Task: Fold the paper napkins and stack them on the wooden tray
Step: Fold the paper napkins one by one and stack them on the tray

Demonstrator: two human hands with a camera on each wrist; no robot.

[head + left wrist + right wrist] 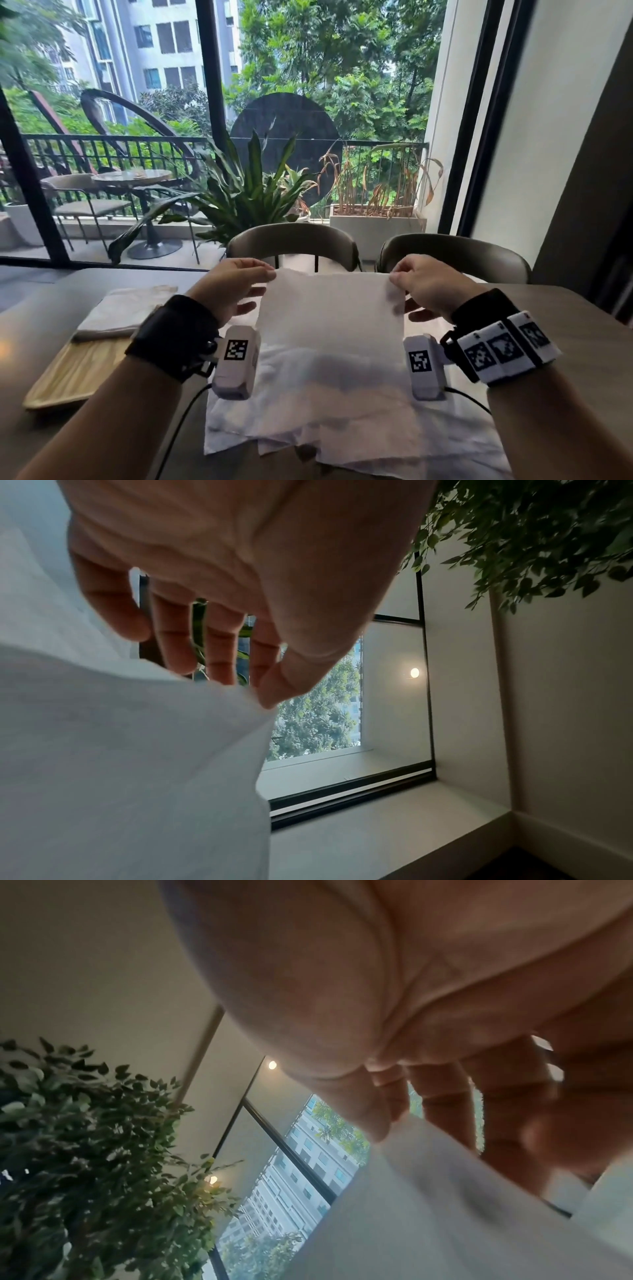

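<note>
Loose napkins [359, 421] are piled on the table [565, 394] nearest me. My left hand [230, 287] and right hand [432, 287] pinch one napkin [330, 318] by its far corners, lifted. Wooden tray [73, 373] left holds the folded stack [120, 313]; chairs [291, 243] beyond.

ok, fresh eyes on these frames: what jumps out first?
The white napkin lifted at table centre, its far corners pinched by the left hand and right hand. Under it lies a loose heap of unfolded napkins. At left, a wooden tray carries a folded stack.
</note>
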